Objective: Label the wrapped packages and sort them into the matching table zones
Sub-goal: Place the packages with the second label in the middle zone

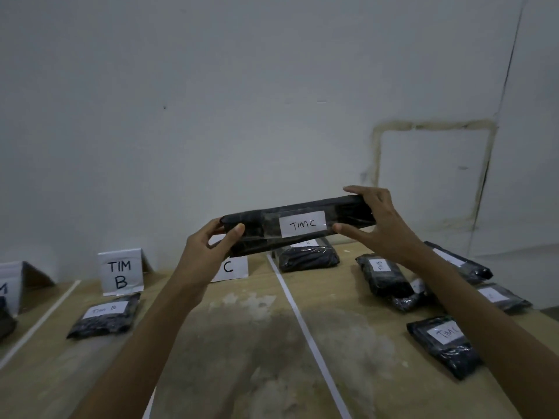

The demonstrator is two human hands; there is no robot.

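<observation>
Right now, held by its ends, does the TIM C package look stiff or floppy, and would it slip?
Probably fairly stiff: the TIM C package spans between the left hand and right hand without sagging. Possibly slippery, since its wrap looks glossy. Likely light, as both hands merely pinch its ends.

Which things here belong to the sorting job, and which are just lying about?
Job: TIM C package held by left hand and right hand; TIM B sign; C sign; TIM B package; labelled packages at right; tape divider.
Not job: stained wall outline.
</observation>
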